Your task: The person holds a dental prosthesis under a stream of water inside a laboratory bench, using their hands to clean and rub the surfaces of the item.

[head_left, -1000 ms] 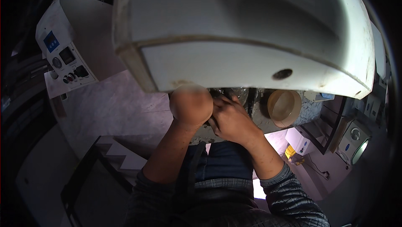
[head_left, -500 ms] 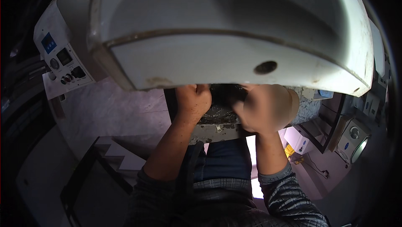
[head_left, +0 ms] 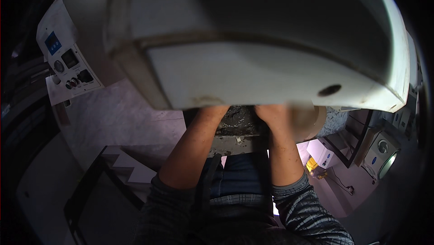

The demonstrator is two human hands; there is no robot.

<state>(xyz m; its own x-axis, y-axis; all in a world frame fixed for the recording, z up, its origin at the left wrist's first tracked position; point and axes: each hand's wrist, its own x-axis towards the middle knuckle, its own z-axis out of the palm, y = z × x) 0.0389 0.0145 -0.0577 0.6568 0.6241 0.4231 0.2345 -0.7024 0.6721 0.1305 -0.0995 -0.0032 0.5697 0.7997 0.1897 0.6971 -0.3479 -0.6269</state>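
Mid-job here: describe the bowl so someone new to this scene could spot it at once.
Find the big white machine hood across the top, then drop to its lower front edge. Just right of the person's right hand, the bowl shows partly below that edge. Its round, tan shape sets it apart from the black, glossy surface on the hand's other side.

Scene dim overall, corners black. White housing [head_left: 271,75] bore broad dark shadow on top, bright glare down right edge. Pale glow showed on white device [head_left: 381,152] at right. Dark surface [head_left: 237,121] glinted. Smeared blur covered area beside right hand [head_left: 274,114]. Straight edges bowed near rim.
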